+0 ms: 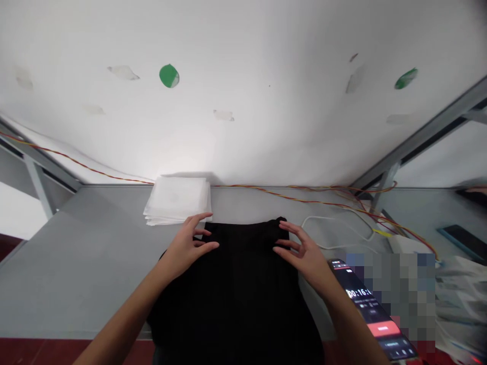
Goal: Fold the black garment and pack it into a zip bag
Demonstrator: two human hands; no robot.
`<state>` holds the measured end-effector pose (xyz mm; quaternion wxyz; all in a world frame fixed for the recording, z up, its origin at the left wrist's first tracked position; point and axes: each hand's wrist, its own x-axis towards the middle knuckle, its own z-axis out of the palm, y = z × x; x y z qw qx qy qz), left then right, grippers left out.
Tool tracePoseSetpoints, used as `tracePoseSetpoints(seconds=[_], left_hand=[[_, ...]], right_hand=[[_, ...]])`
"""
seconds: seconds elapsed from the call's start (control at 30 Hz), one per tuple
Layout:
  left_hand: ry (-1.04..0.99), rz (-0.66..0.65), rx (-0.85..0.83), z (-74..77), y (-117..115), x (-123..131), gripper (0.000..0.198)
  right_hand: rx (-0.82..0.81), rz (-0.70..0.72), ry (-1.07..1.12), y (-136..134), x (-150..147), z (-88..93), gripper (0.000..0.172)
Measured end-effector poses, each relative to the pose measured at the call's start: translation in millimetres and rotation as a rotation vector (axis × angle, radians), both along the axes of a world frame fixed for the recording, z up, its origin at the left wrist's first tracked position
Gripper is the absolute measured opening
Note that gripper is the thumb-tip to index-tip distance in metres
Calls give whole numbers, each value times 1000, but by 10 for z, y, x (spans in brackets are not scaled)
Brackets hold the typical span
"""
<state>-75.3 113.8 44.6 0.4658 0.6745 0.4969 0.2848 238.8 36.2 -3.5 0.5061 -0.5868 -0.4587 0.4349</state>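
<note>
A black garment (pixel 243 289) lies spread over the front of the grey table and hangs past its near edge; its exact kind is hard to make out in the dark cloth. At its upper left corner is my left hand (pixel 188 246), fingers apart, with the thumb over the cloth and the index finger stretched toward a stack of white sheets (pixel 177 197). My right hand (pixel 302 253) is at the upper right corner, its fingers spread and curved over the edge. A small bunched bit of cloth shows near the right fingertips. Neither hand is closed on the fabric.
On the right, a phone (pixel 371 309) with a running timer lies beside my forearm, near a white cable (pixel 331 218). Twisted red-yellow wires (pixel 274 192) run along the back of the grey table (pixel 76 268). Another dark phone (pixel 462 241) and clear plastic bags (pixel 462 299) lie farther right.
</note>
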Motion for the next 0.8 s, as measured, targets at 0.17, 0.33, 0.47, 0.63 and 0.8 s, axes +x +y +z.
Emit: tracePoseSetpoints(seconds=[0.17, 0.33, 0.47, 0.63, 0.8], left_hand=[[-132, 14, -104, -53, 122, 163, 58], [-40, 83, -120, -75, 278, 259, 61], [269, -8, -64, -31, 238, 248, 56], [233, -82, -19, -45, 183, 248, 50], [41, 40, -10, -92, 277, 160, 35]], right_hand=[[36, -61, -68, 159, -19, 21, 68], [-87, -5, -194, 168, -58, 64, 79], [-44, -10, -171, 101, -126, 81, 87], [8, -20, -94, 161, -202, 80, 80], [38, -115, -121, 328, -69, 42, 77]])
